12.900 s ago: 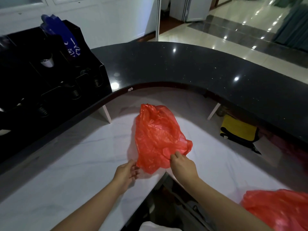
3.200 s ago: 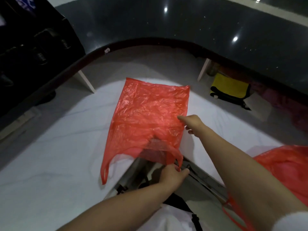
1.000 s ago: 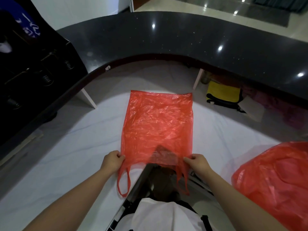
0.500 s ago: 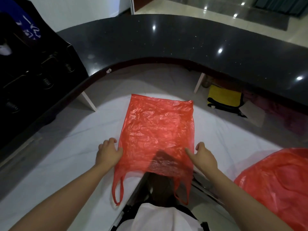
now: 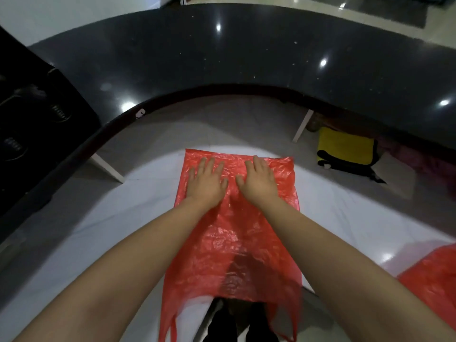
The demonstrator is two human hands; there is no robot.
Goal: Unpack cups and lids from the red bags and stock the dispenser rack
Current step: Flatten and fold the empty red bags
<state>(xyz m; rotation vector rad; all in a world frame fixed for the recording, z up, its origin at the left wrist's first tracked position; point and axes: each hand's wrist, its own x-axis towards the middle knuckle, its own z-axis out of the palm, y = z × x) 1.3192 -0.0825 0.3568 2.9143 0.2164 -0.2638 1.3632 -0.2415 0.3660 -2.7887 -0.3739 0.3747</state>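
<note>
An empty red plastic bag [image 5: 237,233] lies spread flat on the white counter [image 5: 118,225], its handles hanging over the near edge. My left hand [image 5: 206,181] and my right hand [image 5: 259,180] press flat on the bag's far end, side by side, fingers straight. A second, full red bag [image 5: 431,280] sits at the right edge. The black dispenser rack [image 5: 32,119] stands at the far left, dark and only partly in view. No cups or lids are visible.
A curved black raised countertop [image 5: 222,58] arcs around the far side, on white supports. A yellow and black cloth bundle [image 5: 345,149] lies beneath it at the right.
Both hands have slid from the bag's near sides up to its far end and now lie flat on it. The view has tilted further down.
</note>
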